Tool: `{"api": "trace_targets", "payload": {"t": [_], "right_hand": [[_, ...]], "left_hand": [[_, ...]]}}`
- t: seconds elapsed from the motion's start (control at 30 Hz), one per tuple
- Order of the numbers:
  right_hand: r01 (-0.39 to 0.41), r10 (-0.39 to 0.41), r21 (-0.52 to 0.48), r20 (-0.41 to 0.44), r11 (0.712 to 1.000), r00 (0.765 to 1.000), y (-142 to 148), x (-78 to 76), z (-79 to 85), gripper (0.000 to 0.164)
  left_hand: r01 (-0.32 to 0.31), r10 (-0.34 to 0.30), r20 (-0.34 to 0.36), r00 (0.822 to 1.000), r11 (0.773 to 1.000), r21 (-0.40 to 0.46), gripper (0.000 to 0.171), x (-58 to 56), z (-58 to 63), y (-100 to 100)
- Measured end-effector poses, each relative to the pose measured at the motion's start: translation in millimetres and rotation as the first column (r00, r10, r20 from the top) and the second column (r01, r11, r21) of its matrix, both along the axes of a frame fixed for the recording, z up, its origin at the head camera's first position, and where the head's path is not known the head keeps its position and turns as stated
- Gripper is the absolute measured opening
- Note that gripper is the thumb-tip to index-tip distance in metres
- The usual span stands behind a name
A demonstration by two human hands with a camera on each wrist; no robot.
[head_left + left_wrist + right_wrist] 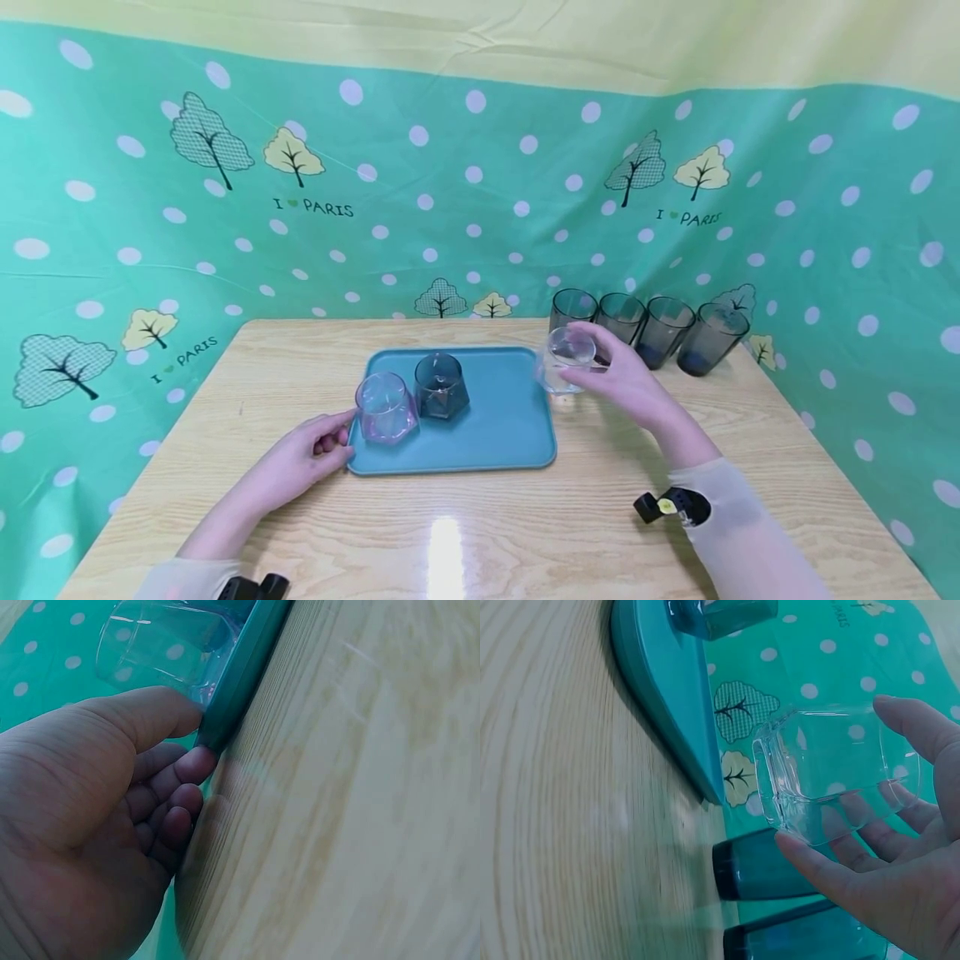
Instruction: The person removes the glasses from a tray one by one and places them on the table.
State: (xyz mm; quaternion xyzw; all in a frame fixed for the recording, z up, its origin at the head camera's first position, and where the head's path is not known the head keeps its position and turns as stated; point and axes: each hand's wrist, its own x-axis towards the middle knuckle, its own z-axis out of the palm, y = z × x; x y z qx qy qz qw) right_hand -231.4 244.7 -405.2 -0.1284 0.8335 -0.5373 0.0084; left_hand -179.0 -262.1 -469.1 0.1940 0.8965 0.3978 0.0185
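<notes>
You seem mid-carry: your right hand (626,379), fingers spread, grips the clear faceted glass tumbler (817,765) beside the right edge of the blue rectangular tray (498,433); next calls for a level grip. Your left hand (311,458), nearly closed, pinches the tray's left rim. Green polka-dot cloth (450,167) backs the wood-grain bench (600,517).

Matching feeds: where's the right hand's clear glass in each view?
Head: clear glass right of centre, in the right hand.
Left wrist: not in it.
Right wrist: clear glass right of centre, mid-height.
Shared landmark: blue tray, lower centre in head, top centre in left wrist, upper left in right wrist.
</notes>
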Motion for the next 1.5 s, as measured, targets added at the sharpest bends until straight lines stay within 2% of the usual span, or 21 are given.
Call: {"api": "trace_targets", "payload": {"t": [0.37,0.67,1.1,1.5], "right_hand": [[0.014,-0.015,0.041,0.022,0.999,1.000,13.6,0.1,-3.9,0.069],[0.007,-0.010,0.065,0.041,0.998,0.999,22.9,-3.3,-9.0,0.075],[0.000,-0.005,0.073,0.069,0.997,0.998,25.0,-6.0,-14.5,0.075],[-0.003,-0.003,0.070,0.084,0.998,0.996,27.4,-8.5,-19.6,0.075]], "left_hand": [[-0.006,0.006,0.007,1.000,1.000,0.002,0.057,0.7,-0.7,-0.3],[-0.005,0.005,-0.011,1.000,1.000,-0.011,0.057,1.0,0.4,0.3],[0.008,-0.008,-0.030,1.000,1.000,-0.001,0.056,0.2,-2.4,-0.3],[0.009,-0.009,-0.017,1.000,1.000,-0.007,0.055,-0.8,-2.0,-0.5]]}}
